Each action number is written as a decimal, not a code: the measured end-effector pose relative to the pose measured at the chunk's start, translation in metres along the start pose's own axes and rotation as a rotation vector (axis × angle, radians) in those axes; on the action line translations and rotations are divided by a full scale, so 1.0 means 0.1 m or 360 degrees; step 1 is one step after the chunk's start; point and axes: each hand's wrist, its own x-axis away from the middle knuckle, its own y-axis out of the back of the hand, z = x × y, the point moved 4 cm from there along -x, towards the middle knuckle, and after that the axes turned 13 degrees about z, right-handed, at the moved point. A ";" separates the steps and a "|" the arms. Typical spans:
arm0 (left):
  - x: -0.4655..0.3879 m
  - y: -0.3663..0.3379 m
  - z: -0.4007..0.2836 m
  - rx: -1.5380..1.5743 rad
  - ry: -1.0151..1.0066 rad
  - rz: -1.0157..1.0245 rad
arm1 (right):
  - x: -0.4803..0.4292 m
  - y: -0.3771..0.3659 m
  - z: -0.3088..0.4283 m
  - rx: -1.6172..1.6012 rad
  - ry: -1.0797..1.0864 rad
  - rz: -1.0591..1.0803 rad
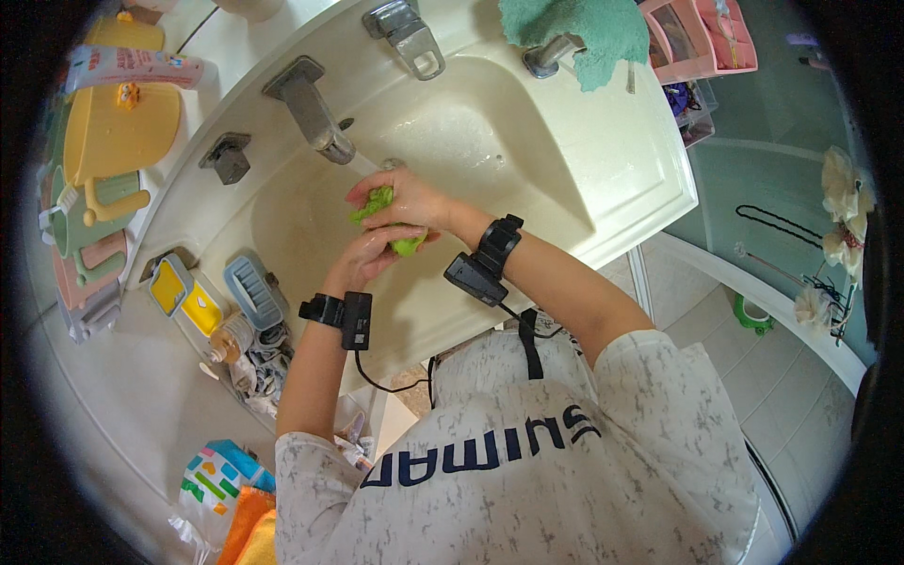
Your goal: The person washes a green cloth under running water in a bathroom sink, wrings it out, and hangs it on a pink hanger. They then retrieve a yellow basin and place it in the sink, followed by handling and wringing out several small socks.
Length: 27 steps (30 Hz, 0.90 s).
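Observation:
Over the cream washbasin point(452, 106), my left hand point(374, 254) and my right hand point(409, 201) are close together around a bunched, bright green cloth point(374, 203). Parts of the cloth stick out between my fingers, and the rest is hidden in my hands. My right hand is nearer the metal faucet spout point(318, 127), and water appears to run from it towards the hands. My fingers look wet. A black device is strapped to each of my wrists.
A teal towel point(586, 35) hangs over a metal fixture at the basin's upper right. A blue soap dish point(254, 289), a yellow-and-grey holder point(194, 300), a bottle point(232, 337) and crumpled cloths point(261, 374) lie left. Cups point(120, 134) stand on the ledge; a pink organizer point(706, 35) is at right.

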 end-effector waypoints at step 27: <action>-0.38 0.06 0.37 -0.2292 -0.0018 -0.0874 | 0.30 -0.09 -1.03 -0.1543 -0.0289 -0.1568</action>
